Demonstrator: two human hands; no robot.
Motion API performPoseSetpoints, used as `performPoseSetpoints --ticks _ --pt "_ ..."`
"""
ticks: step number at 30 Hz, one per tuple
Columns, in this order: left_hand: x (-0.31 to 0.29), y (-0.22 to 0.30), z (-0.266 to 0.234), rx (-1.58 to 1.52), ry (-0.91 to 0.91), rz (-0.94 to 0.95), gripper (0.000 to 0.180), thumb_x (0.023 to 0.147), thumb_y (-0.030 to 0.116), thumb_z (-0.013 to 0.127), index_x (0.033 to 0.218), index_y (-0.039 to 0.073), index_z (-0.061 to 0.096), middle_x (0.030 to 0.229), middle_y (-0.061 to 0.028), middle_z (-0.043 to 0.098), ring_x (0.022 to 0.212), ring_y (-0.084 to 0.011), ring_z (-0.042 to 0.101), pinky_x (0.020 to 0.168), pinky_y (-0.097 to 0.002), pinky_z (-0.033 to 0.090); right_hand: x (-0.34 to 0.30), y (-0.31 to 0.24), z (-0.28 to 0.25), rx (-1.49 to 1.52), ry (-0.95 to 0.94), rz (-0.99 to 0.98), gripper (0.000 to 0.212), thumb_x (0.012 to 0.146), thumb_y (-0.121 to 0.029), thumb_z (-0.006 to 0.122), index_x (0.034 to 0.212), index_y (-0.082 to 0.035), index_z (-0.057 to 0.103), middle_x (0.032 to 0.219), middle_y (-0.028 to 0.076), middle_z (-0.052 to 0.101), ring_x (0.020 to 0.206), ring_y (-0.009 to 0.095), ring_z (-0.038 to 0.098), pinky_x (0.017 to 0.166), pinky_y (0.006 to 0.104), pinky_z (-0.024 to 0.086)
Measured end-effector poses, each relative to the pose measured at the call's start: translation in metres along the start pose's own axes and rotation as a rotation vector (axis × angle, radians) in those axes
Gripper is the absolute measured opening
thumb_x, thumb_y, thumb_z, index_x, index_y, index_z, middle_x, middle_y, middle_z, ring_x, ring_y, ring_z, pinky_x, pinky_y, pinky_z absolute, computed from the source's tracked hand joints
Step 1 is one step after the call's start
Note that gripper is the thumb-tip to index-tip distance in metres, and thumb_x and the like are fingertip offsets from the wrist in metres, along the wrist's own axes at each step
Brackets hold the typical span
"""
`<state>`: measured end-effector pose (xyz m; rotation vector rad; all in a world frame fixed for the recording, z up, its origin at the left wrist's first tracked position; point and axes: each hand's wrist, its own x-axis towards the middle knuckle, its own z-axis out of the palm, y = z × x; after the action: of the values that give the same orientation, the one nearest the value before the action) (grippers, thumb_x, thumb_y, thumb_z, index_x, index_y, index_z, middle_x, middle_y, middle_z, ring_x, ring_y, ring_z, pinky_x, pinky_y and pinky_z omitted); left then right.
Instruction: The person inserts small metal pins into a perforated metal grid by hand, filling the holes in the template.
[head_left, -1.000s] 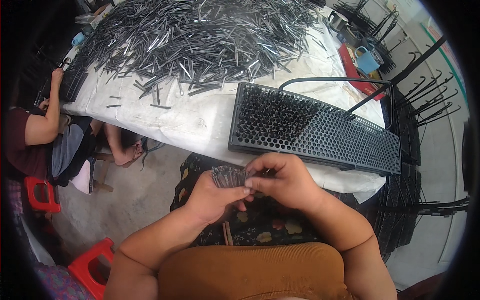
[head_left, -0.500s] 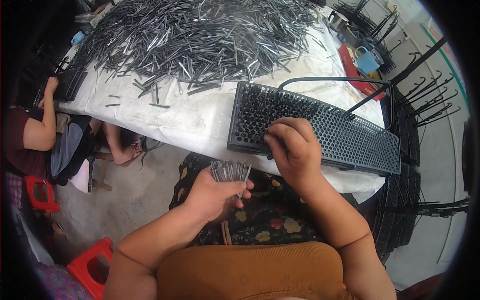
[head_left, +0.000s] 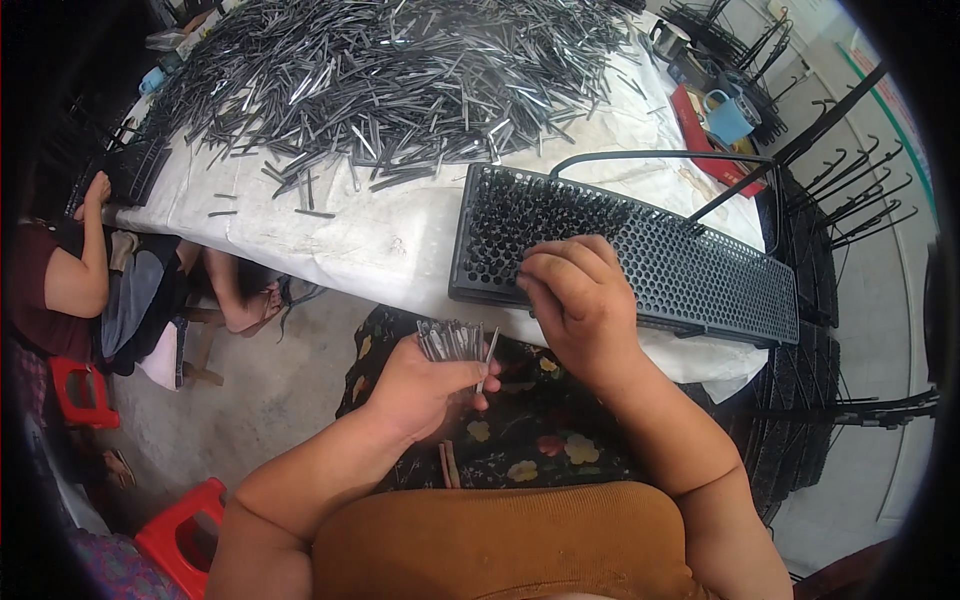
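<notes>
Over the perforated black tray's (head_left: 715, 277) near edge, the right hand (head_left: 588, 312) has its grip looking pinched, on what I cannot tell. Before the tray's left end, the left hand (head_left: 425, 388) clasps bundled thin grey strips (head_left: 450, 343).

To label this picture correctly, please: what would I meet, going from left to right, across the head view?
Co-worker's maroon cloth shirt, nearer red plastic stool, left hand holding a bunch of thin grey strips, bare right hand, light-blue handled mug.
</notes>
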<state>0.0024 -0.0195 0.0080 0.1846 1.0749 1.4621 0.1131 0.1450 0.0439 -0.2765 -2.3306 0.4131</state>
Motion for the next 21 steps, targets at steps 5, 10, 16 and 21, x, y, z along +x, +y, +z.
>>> performPoseSetpoints --ticks 5,10,16,21 --pt "-0.001 0.000 0.000 -0.010 0.013 -0.058 0.019 0.079 -0.003 0.064 0.097 -0.003 0.058 0.086 -0.0145 0.064 0.072 -0.0222 0.064 0.056 -0.0331 0.051 0.003 0.002 0.001 0.068 -0.037 0.042 0.016 0.071 0.002 0.068 0.085 -0.004 0.063 0.085 0.009 0.064 0.080 0.030 0.057 0.070 0.0373 0.048" --pt "-0.002 0.000 0.000 -0.007 0.025 -0.066 0.018 0.079 -0.003 0.064 0.097 -0.002 0.058 0.085 -0.0142 0.065 0.073 -0.0224 0.064 0.056 -0.0330 0.051 0.003 -0.001 -0.007 0.000 -0.006 0.026 0.017 0.068 0.003 0.071 0.082 -0.004 0.064 0.085 0.008 0.065 0.078 0.027 0.059 0.068 0.0344 0.048" --pt "0.006 0.002 -0.002 -0.008 0.035 -0.076 0.023 0.078 -0.003 0.065 0.100 -0.003 0.056 0.085 -0.0156 0.064 0.073 -0.0247 0.065 0.054 -0.0336 0.052 0.006 0.005 -0.007 -0.051 0.006 0.030 0.020 0.067 0.003 0.071 0.085 -0.004 0.065 0.086 0.008 0.065 0.079 0.028 0.058 0.069 0.0350 0.048" --pt "0.010 0.004 -0.003 -0.001 0.026 -0.056 0.024 0.078 -0.003 0.065 0.100 -0.003 0.057 0.085 -0.0160 0.065 0.072 -0.0249 0.065 0.054 -0.0334 0.052 0.015 0.005 -0.003 0.012 -0.005 -0.036 0.023 0.068 0.003 0.069 0.089 -0.004 0.065 0.085 0.009 0.065 0.078 0.029 0.058 0.070 0.0361 0.048"
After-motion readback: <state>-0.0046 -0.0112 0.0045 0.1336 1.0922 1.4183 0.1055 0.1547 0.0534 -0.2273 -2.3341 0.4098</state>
